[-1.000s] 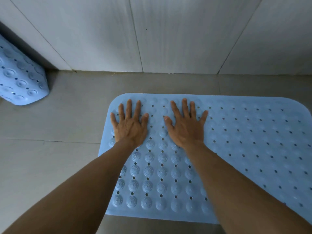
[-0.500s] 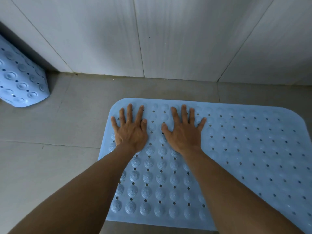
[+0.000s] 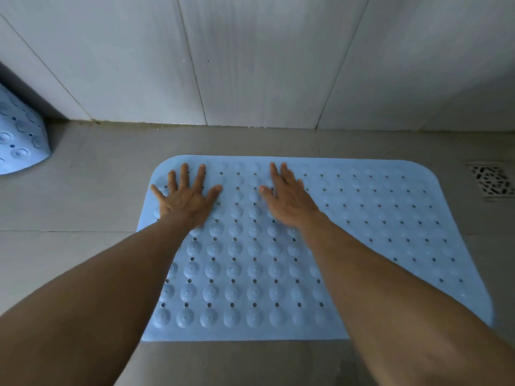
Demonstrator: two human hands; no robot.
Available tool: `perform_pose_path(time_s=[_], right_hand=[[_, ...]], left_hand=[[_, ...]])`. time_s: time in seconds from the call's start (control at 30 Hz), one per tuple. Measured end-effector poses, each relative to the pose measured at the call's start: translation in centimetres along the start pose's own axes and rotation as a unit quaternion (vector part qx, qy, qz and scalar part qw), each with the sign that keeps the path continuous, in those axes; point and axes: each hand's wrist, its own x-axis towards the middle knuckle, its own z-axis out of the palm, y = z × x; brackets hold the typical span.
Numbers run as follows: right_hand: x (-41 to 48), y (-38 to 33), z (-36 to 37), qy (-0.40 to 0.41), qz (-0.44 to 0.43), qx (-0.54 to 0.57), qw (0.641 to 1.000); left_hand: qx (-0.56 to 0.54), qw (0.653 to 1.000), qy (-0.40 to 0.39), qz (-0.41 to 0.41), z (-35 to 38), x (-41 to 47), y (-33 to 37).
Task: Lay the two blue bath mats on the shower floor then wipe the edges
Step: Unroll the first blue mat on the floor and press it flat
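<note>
The mat [image 3: 362, 232] lies flat on the floor [image 3: 83, 207], before the wall [image 3: 250, 65]. A second mat [image 3: 19, 140] stands well left of it; a drain [image 3: 492, 181] lies just right.

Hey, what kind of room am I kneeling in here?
Most likely a shower or bathroom floor: a metal floor drain, grey floor tiles meeting a pale tiled wall, and a blue studded bath mat laid flat.

One blue bumpy mat [image 3: 362, 232] with little holes lies flat on the shower floor [image 3: 83, 207]. The other mat [image 3: 19, 140] leans in the far left corner.
</note>
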Motion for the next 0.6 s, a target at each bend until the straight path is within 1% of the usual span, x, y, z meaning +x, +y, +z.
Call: perform_pose_path(time_s=[0.07,0.13,0.17,0.23,0.33,0.5,0.6], right_hand=[[-1.9,2.2,-1.6,0.027,-0.006,-0.009,1.000],[-3.5,5.0,-3.0,0.057,0.004,-0.039,0.998],[-4.1,6.5,-3.7,0.065,0.014,-0.053,0.996],[-5.0,9.4,-5.1,0.074,0.037,-0.083,0.993],[-6.0,13.5,-6.9,0.074,0.078,-0.119,0.987],[-6.2,18.8,-8.0,0.057,0.128,-0.129,0.982],[-5.9,21.3,-7.9,0.025,0.141,-0.122,0.982]], left_hand=[[0.013,1.000,0.004,-0.020,-0.2,-0.5,1.0],[0.006,0.999,0.034,-0.037,0.2,-1.6,3.1],[-0.003,0.998,0.055,-0.031,0.4,-2.3,4.4],[-0.015,0.995,0.094,0.014,0.6,-3.4,7.7],[-0.014,0.989,0.118,0.090,0.7,-4.3,13.7],[-0.020,0.987,0.089,0.132,1.5,-4.7,22.7],[-0.033,0.985,0.064,0.157,3.2,-4.9,25.8]])
